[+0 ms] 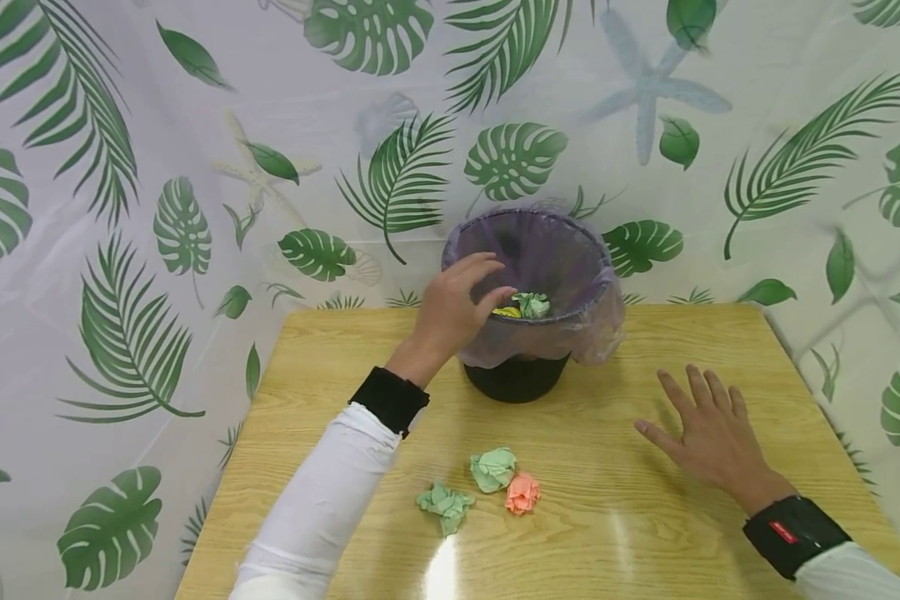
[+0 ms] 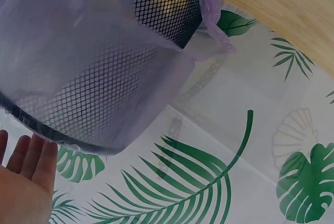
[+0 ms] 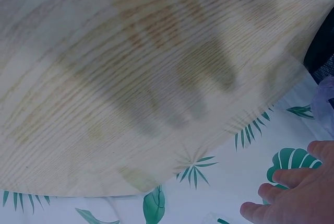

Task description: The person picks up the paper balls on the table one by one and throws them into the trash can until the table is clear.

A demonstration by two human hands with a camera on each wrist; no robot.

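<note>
The left hand (image 1: 453, 304) reaches forward and inward from a white sleeve (image 1: 322, 500), its wrist bent so that the fingers lean over the near left rim of the bin (image 1: 516, 379). Fingers and thumb are loosely curved with a clear gap between them, gripping nothing; whether they touch the rim cannot be told. The right hand (image 1: 712, 437) is raised over the desk (image 1: 607, 467), palm down, fingers spread and pointing away from the person, thumb out towards the bin, holding nothing.

The bin stands upright at the desk's far side, mouth up, long axis vertical, narrowing to its base. A purple bag (image 1: 600, 321) lines it and folds over the rim. Inside lie a green ball (image 1: 532, 305) and a yellow ball (image 1: 507, 312) of paper. Nearer the person, two green wads (image 1: 493, 469) and an orange wad (image 1: 522, 493) sit close together; the left green one stretches slantwise, one end towards the person.
</note>
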